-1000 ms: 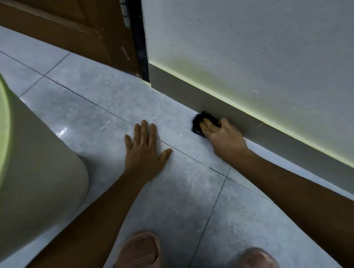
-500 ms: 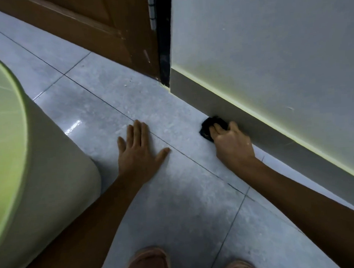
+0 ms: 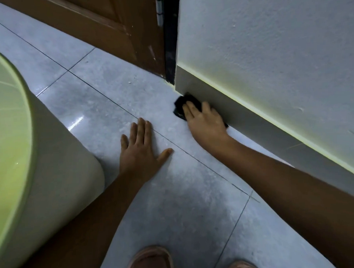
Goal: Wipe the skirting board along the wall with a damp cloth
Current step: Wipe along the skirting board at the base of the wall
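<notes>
Head view: a black cloth (image 3: 186, 105) is pressed by the right hand (image 3: 207, 123) against the grey skirting board (image 3: 252, 122), near its door-side end, for scrubbing contact. The left hand (image 3: 141, 153) is laid flat, empty, on the floor tiles (image 3: 100, 80), evidently as support.
</notes>
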The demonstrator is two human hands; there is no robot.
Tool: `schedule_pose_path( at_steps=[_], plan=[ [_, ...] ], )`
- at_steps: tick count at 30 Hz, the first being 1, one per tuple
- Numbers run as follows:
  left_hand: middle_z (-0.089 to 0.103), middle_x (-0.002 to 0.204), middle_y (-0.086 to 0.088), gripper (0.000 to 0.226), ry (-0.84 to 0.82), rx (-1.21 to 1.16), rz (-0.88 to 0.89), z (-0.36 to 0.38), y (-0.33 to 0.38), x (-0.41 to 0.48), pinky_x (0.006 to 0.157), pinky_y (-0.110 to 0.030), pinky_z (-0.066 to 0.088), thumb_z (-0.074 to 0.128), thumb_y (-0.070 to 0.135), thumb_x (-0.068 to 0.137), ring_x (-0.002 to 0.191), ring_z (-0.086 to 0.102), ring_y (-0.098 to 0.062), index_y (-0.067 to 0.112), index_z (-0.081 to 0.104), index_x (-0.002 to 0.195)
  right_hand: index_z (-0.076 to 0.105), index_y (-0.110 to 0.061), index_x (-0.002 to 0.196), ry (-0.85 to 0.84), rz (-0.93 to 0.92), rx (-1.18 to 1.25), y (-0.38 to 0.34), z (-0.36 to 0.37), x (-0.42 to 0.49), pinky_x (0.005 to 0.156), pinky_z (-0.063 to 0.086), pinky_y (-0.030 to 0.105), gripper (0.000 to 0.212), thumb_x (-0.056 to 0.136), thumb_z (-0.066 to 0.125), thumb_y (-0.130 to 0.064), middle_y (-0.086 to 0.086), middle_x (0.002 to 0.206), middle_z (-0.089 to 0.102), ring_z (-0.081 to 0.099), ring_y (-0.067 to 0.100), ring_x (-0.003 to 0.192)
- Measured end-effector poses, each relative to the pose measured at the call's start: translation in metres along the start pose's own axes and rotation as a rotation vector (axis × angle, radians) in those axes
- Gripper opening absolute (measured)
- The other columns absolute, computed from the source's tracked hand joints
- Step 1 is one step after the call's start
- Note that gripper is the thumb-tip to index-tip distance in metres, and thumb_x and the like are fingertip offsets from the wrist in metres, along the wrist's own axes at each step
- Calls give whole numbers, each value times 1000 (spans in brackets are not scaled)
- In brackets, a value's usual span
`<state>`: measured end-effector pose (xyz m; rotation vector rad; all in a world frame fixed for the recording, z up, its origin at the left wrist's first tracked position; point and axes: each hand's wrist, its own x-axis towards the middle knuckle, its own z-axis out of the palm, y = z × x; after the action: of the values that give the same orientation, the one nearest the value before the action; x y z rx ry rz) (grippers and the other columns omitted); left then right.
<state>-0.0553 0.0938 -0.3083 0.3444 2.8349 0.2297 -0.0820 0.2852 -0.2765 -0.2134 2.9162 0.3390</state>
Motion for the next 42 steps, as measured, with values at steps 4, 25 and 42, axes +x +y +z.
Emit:
schedule_pose_path(
  at_steps=[4, 25, 42],
  plan=[
    [-13, 159, -5, 97, 19, 21, -1, 1, -2, -2, 118, -44, 0, 18, 77, 81, 146, -12, -22, 15, -12, 150, 46, -12, 139, -30, 81, -116, 17, 7, -50, 68, 50, 31, 61, 80, 33, -7, -1, 141, 52, 57, 27, 91],
    [-16, 159, -7, 115, -57, 78, 4, -5, 3, -1, 118, -46, 1, 24, 87, 71, 146, -14, -24, 11, -13, 149, 67, -21, 118, 150, -294, -50, 14, 10, -44, 57, 50, 29, 51, 68, 75, -12, -5, 125, 66, 64, 28, 80],
    [11, 158, -11, 90, 45, 109, 375, 25, 65, -38, 114, -45, 7, 18, 70, 86, 146, 12, -28, 6, 13, 150, 60, -11, 127, 239, 100, 99, 64, 65, -148, 58, 56, 34, 65, 66, 55, 8, 2, 131, 62, 57, 36, 79]
  ],
)
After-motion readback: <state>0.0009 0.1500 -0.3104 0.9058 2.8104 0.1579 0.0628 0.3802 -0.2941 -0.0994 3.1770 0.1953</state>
